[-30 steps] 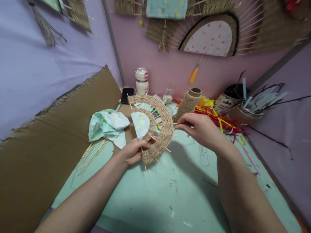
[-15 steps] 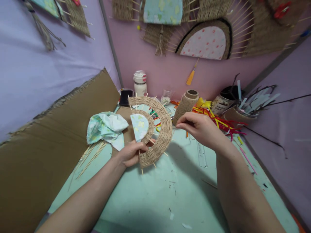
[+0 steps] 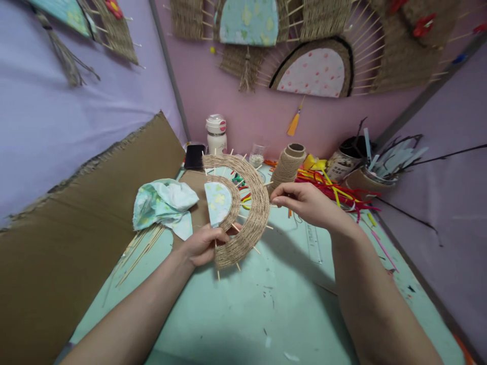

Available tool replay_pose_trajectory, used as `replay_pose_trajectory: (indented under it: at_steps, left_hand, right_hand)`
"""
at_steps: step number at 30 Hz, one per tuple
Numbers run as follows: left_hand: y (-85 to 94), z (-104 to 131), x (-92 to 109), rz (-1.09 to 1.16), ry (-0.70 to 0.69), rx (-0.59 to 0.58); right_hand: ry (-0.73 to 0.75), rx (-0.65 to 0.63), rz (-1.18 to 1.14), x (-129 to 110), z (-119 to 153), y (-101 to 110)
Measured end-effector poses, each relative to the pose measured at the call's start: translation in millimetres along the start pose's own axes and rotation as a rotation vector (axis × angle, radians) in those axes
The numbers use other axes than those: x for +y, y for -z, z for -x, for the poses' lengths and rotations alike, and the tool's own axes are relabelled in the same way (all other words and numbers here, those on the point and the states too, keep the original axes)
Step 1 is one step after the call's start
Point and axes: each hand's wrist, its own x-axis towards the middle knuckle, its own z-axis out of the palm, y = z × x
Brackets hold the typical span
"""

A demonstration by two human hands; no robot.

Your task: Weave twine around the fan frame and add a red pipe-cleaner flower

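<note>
A half-round woven twine fan (image 3: 255, 223) with thin wooden sticks is held upright above the table. Its small inner half circle is covered with blue-green flowered cloth (image 3: 218, 203). My left hand (image 3: 209, 244) grips the fan by its lower left part, fingers partly hidden behind the weave. At the fan's right edge, my right hand (image 3: 300, 200) is pinched beside the stick tips. It seems to hold the twine, though the strand is too thin to make out well. Just behind that hand stands a cone of twine (image 3: 286, 167).
Crumpled flowered cloth (image 3: 163, 205) and loose sticks (image 3: 142, 246) lie at left by a cardboard sheet (image 3: 95, 213). Behind are a white bottle (image 3: 216, 134), a phone (image 3: 195, 156) and colourful pipe cleaners (image 3: 338, 190). A clear ruler (image 3: 314, 243) lies right. Woven pieces hang on the wall.
My right hand has moved slightly down and left along the fan's outer edge. The fan has turned a little; the whole view has shifted slightly.
</note>
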Motion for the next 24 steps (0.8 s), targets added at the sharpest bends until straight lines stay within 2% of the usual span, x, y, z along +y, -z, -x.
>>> replay_pose_trajectory:
  at_steps: [8, 14, 20, 24]
  left_hand:
    - [0.2, 0.2, -1.5, -0.054, 0.002, 0.003]
    - [1.9, -2.0, -0.5, -0.024, -0.112, 0.053]
    - [1.8, 0.1, 5.5, 0.178, -0.102, -0.033]
    - [4.0, -0.5, 6.4, 0.260, -0.036, -0.078]
  right_hand:
    - [-0.019, -0.143, -0.103, 4.2, -1.6, 0.8]
    - [0.004, -0.163, -0.165, 4.5, -2.2, -1.1]
    - [0.001, -0.165, -0.170, 6.4, -2.8, -2.1]
    - [-0.006, -0.169, -0.175, 6.4, -4.2, -4.3]
